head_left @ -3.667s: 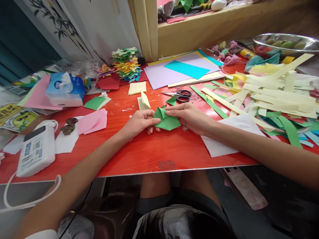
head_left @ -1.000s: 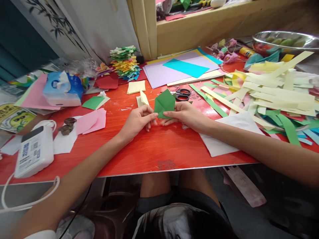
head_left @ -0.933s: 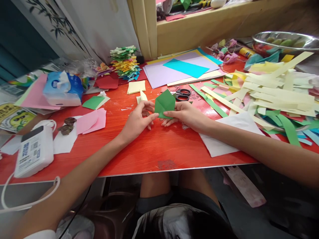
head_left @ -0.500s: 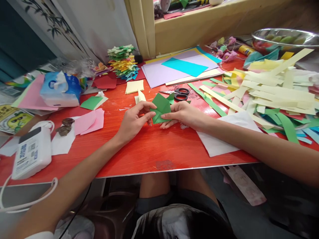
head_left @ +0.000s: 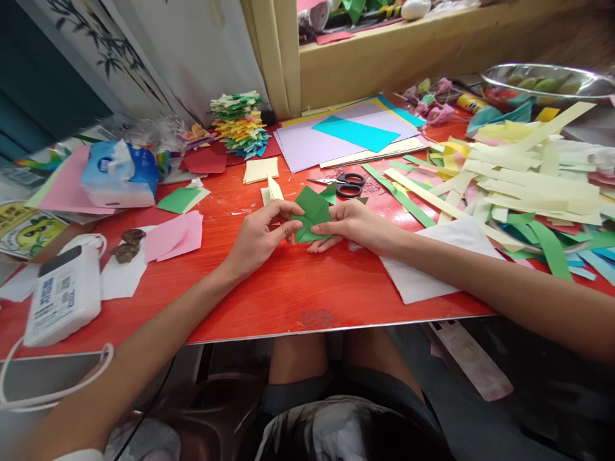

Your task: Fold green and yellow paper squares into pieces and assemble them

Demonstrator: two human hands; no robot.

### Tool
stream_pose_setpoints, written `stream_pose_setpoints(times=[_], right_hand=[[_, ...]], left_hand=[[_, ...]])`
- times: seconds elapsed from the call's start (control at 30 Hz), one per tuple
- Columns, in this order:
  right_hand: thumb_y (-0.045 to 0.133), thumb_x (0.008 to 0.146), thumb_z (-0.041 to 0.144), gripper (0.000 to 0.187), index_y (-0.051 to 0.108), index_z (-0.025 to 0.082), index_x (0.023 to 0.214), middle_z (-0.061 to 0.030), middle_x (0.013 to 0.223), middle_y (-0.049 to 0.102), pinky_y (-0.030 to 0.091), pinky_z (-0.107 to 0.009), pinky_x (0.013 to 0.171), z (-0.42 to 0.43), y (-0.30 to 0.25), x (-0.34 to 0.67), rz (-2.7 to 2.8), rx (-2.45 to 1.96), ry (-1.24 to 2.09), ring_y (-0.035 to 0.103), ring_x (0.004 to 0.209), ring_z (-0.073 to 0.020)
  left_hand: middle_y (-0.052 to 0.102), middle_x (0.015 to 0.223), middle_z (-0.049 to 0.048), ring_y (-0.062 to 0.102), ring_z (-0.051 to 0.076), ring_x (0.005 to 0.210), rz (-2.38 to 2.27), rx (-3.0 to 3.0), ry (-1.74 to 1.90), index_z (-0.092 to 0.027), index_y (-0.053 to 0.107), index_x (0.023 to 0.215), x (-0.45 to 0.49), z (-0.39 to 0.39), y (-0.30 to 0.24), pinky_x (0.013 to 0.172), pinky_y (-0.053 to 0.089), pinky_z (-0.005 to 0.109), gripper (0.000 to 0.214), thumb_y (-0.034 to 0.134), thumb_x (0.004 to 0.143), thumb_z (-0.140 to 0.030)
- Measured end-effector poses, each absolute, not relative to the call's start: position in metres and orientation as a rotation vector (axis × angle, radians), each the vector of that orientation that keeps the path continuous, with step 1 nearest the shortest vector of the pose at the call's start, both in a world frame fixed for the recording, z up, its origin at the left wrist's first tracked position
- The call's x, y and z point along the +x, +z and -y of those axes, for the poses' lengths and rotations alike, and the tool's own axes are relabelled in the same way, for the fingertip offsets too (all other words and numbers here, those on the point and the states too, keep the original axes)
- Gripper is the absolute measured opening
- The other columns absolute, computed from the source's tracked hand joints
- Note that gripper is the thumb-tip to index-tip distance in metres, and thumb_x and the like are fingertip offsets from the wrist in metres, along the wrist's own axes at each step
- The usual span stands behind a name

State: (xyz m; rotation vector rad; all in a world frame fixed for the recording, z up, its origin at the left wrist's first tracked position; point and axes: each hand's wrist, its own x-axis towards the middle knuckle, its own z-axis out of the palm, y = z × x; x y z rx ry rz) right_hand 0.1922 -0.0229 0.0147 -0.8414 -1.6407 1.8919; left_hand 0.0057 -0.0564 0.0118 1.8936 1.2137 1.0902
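Between my two hands is a folded green paper [head_left: 312,211], held a little above the red table [head_left: 288,298]. Thumb and fingers of my left hand [head_left: 266,234] pinch its left edge. My right hand [head_left: 353,224] grips the right side, thumb on the front and fingers behind. Just beyond the paper lie black-handled scissors [head_left: 350,185] and a few other folded green pieces [head_left: 329,193], partly hidden. A folded cream paper piece [head_left: 273,190] stands behind my left hand, near a small stack of cream squares [head_left: 261,169].
Paper strips [head_left: 528,186] pile up at the right, below a metal bowl [head_left: 548,80]. A white sheet [head_left: 444,256] lies under my right forearm. On the left are a tissue pack [head_left: 120,174], a white corded device [head_left: 62,294] and pink papers [head_left: 173,235]. Coloured sheets [head_left: 293,144] lie behind.
Both hands keep their hold on the green paper, which looks almost the same. The whole view has shifted slightly.
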Motion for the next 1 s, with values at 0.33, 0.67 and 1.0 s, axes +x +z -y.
stream_pose_setpoints(times=[0.33, 0.67, 1.0], right_hand=[[0.061, 0.075, 0.016, 0.005, 0.064, 0.012, 0.075, -0.0066, 0.073, 0.068, 0.055, -0.023, 0.066, 0.0228, 0.0125, 0.1921, 1.661, -0.853, 1.88, 0.066, 0.07, -0.0149], [0.061, 0.075, 0.017, 0.01, 0.064, 0.011, 0.082, -0.0062, 0.075, 0.068, 0.056, -0.024, 0.068, 0.0228, 0.0094, 0.1921, 1.672, -0.772, 1.876, 0.066, 0.069, -0.0142], [0.056, 0.079, 0.02, 0.012, 0.06, 0.009, 0.083, -0.0082, 0.078, 0.067, 0.056, -0.022, 0.064, 0.0302, 0.0127, 0.1874, 1.649, -0.81, 1.815, 0.066, 0.069, -0.0149]], left_hand=[[0.053, 0.069, -0.0009, 0.053, 0.007, 0.055, -1.234, 1.938, 1.072, -0.017, 0.057, 0.088, 0.0058, 0.0554, 0.0114, 0.055, 0.047, 0.019, 0.018, 0.057, 0.075, -0.03], [0.051, 0.069, -0.0007, 0.051, 0.007, 0.055, -1.276, 1.968, 1.06, -0.018, 0.057, 0.088, 0.0078, 0.0575, 0.0124, 0.054, 0.046, 0.02, 0.016, 0.056, 0.076, -0.029], [0.054, 0.07, 0.0002, 0.052, 0.009, 0.061, -1.333, 2.133, 1.033, -0.018, 0.058, 0.09, 0.0078, 0.0565, 0.0092, 0.057, 0.043, 0.02, 0.015, 0.054, 0.078, -0.026]])
